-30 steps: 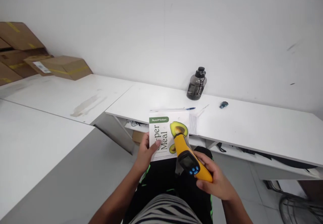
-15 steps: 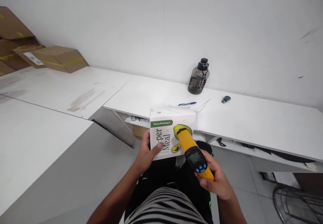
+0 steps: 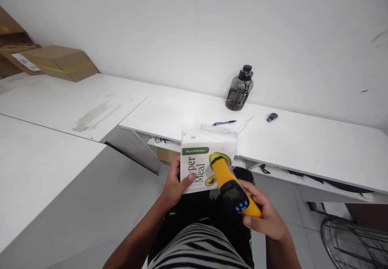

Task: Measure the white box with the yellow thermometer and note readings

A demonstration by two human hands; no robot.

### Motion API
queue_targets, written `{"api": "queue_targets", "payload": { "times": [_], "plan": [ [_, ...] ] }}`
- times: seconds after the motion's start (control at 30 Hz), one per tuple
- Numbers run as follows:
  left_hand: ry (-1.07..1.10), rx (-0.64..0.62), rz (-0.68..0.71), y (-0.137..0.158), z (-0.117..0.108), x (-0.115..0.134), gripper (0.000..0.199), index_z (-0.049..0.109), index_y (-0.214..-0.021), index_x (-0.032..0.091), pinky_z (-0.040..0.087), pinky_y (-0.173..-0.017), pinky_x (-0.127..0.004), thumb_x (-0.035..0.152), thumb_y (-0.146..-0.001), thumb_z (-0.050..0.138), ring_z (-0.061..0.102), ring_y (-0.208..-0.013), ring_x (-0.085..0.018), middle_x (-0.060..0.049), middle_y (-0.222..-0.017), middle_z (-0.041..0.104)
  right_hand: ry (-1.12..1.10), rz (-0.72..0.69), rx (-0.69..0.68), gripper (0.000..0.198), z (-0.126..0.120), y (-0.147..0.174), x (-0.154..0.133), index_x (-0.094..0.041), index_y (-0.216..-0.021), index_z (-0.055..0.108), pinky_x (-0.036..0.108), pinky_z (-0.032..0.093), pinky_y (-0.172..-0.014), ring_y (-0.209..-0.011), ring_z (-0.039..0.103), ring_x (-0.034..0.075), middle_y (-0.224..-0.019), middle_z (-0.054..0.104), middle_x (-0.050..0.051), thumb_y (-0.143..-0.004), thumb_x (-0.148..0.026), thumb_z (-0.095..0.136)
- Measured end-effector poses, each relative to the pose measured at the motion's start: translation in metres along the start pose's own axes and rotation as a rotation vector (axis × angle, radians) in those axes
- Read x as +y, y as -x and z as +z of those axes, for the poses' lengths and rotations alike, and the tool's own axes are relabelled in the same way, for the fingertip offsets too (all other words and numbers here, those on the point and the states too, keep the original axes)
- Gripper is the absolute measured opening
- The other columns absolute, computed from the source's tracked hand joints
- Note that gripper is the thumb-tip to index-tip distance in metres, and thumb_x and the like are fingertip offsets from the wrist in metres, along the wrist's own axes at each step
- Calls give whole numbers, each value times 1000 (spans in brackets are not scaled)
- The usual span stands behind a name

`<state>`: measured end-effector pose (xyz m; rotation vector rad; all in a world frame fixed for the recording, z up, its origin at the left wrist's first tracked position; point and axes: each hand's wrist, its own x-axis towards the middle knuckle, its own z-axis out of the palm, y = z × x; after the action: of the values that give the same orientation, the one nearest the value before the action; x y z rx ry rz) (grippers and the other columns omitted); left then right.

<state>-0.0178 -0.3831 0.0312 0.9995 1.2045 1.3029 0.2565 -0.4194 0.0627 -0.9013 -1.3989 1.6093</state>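
My left hand (image 3: 178,183) grips the lower left edge of a white box (image 3: 195,139) printed "NutriMotion" and "Meal", with its thumb across the front. Avocado pictures decorate the box's right side. In my right hand (image 3: 264,209) is a yellow and black infrared thermometer (image 3: 235,188), with a dark screen and blue buttons facing up. Its front end points up and left over the avocado picture; whether it touches the box I cannot tell. Behind the box's top edge, a paper with small print (image 3: 209,127) shows in part.
On the white table (image 3: 318,148) lie a blue pen (image 3: 224,122) and a small dark blue object (image 3: 272,117). A grey water bottle (image 3: 239,89) stands against the wall. Cardboard boxes (image 3: 65,63) sit at the far left. A wire-frame fan or rack (image 3: 348,240) is at lower right.
The thermometer has tilted a little further left, its handle shifting slightly right and down with my right hand. The view has shifted slightly. My left hand keeps its hold on the box.
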Motion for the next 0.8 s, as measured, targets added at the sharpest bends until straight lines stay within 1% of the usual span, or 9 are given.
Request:
{"api": "queue_targets", "payload": {
  "times": [0.17,0.27,0.33,0.43,0.53,0.63,0.73,0.8],
  "plan": [
    [15,-35,17,-2,-1,-1,66,49,-124,21,59,-81,-39,47,-71,79,68,-100,-29,-11,-116,68,26,9,12,67,0,1,1,-31,-135,58,31,51,-72,-81,61,18,-113,66,8,-72,-36,80],
    [29,-16,13,-2,-1,-3,68,50,-125,22,58,-83,-39,47,-69,80,68,-102,-29,-11,-117,68,25,28,8,68,-1,-1,3,-29,-135,57,30,51,-67,-81,61,18,-116,65,9,-71,-36,81],
    [38,9,1,-2,0,-4,69,51,-124,22,58,-84,-40,48,-67,81,68,-101,-29,-10,-115,69,-3,23,-9,69,0,-2,6,-28,-135,56,28,49,-63,-75,59,16,-111,65,9,-71,-36,81],
    [39,68,-26,-5,1,-5,71,52,-122,22,57,-83,-39,50,-65,82,68,-99,-29,-10,-111,70,-83,17,-11,69,4,-4,12,-27,-136,53,25,45,-53,-62,53,12,-91,63,5,-73,-40,79],
    [22,171,-44,-11,-3,-9,70,55,-117,21,57,-79,-37,52,-61,83,68,-95,-28,-8,-107,70,-144,-28,88,67,13,-10,20,-25,-133,50,24,40,-47,-53,46,10,-76,58,0,-75,-45,78],
    [-25,266,-21,-22,-14,-18,65,57,-112,20,56,-75,-34,51,-61,83,67,-89,-24,-7,-103,70,-164,-82,265,61,22,-19,27,-27,-125,49,23,37,-46,-50,44,8,-76,57,-2,-76,-46,78],
    [-46,301,27,-32,-25,-28,62,56,-116,21,56,-79,-35,49,-67,80,65,-91,-22,-6,-108,68,-181,-143,400,53,24,-27,32,-28,-117,50,23,37,-46,-49,44,8,-77,57,-3,-76,-48,77],
    [-52,305,76,-36,-31,-32,60,55,-118,21,56,-83,-37,49,-70,77,65,-94,-23,-7,-111,67,-190,-177,445,53,23,-30,35,-27,-116,49,23,38,-46,-49,45,8,-77,57,-3,-76,-49,76]
  ]
}}
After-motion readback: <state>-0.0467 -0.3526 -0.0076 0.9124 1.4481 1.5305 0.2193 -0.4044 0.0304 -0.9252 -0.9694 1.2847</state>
